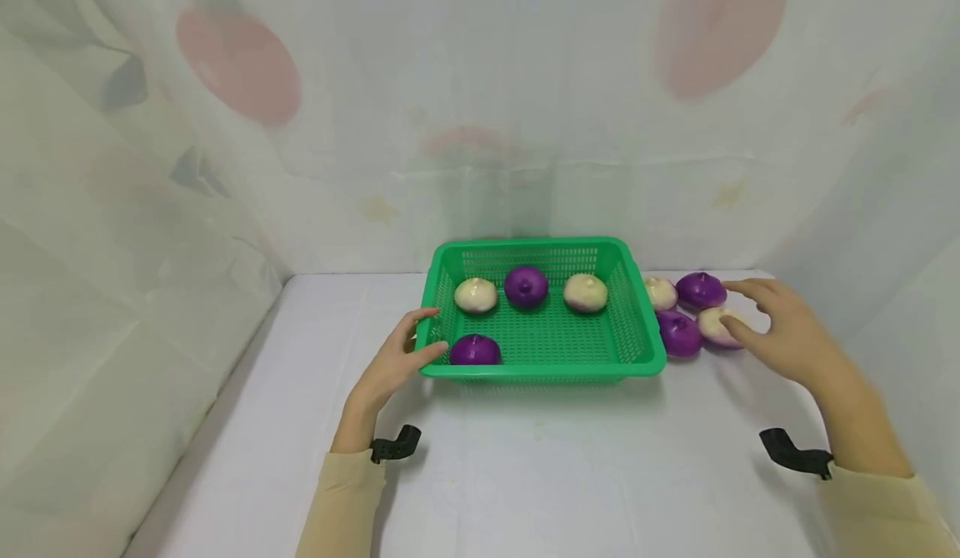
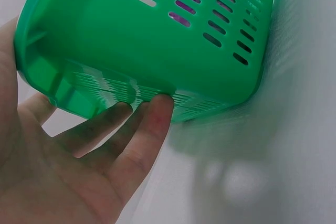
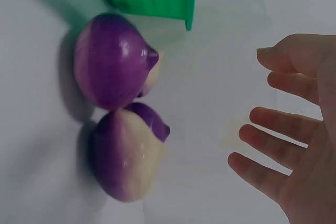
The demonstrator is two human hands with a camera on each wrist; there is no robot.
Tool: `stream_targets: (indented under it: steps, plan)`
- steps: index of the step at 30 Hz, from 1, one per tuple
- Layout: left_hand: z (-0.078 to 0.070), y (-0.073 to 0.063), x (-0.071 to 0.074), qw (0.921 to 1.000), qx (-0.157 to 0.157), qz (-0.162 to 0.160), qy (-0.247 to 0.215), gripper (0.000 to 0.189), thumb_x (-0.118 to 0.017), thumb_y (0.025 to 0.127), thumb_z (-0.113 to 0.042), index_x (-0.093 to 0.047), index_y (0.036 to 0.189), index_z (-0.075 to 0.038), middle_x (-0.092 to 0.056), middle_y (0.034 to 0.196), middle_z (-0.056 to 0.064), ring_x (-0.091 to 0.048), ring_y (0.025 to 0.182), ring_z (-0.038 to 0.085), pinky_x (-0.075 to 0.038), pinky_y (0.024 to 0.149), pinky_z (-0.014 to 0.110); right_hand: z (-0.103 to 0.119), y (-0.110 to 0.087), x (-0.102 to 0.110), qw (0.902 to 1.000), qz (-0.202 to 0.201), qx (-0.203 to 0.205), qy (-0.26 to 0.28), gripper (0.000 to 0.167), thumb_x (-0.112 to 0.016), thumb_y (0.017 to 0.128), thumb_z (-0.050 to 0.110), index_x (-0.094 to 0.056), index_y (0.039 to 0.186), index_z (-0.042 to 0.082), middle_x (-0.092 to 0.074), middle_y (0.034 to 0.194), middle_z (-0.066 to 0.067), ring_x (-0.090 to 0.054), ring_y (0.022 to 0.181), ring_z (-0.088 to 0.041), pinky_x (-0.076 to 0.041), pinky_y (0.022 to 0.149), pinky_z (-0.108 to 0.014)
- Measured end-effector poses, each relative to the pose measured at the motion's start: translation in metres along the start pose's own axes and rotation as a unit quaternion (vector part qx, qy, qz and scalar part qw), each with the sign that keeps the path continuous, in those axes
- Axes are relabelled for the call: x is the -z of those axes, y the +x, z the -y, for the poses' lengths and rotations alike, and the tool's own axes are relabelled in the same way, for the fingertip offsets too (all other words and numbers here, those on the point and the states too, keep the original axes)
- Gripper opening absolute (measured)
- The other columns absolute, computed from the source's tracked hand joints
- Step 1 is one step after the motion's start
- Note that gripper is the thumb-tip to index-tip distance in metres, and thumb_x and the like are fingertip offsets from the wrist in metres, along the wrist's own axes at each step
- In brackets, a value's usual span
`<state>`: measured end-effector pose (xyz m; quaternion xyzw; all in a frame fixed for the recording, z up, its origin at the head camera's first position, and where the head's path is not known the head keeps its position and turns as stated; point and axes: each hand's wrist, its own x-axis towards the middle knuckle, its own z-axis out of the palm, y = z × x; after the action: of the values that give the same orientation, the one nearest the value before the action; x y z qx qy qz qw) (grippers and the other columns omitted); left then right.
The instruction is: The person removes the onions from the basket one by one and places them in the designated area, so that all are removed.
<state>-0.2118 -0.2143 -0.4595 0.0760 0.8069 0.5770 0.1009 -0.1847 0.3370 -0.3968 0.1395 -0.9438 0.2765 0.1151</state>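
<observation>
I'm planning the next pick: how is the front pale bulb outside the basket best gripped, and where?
Grip the pale bulb around its rounded belly, probably from above and the right: one purple bulb crowds its left, another its back.

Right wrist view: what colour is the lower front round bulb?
The round bulb is purple and cream, clearest in the right wrist view.

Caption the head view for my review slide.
Left hand at a green basket of four purple and pale bulbs; right hand beside four more bulbs on the white table.
</observation>
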Motion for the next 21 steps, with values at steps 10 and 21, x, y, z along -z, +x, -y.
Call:
stream_targets:
  steps: [10,21]
  plan:
    - [0.002,0.0,0.0,1.0,-0.004,-0.001,0.001,0.071,-0.075,0.091,-0.048,-0.042,0.151,-0.031,-0.034,0.157,0.005,-0.043,0.139,0.035,-0.037,0.105,0.063,0.022,-0.007,-0.02,0.996,-0.012,-0.031,0.083,0.053,-0.068,0.099,0.026,-0.053,0.144,0.003,-0.056,0.136,-0.021,-0.051,0.127,-0.025,-0.044,0.105,-0.044]
    - [0.004,0.001,0.001,1.0,-0.001,-0.005,0.009,0.07,-0.075,0.091,-0.048,-0.042,0.151,-0.031,-0.031,0.16,0.007,-0.039,0.141,0.039,-0.033,0.107,0.066,0.033,-0.002,-0.04,0.9867,0.012,-0.039,0.158,0.054,-0.068,0.1,0.024,-0.048,0.148,0.009,-0.057,0.137,-0.016,-0.058,0.116,-0.016,-0.044,0.089,-0.01]
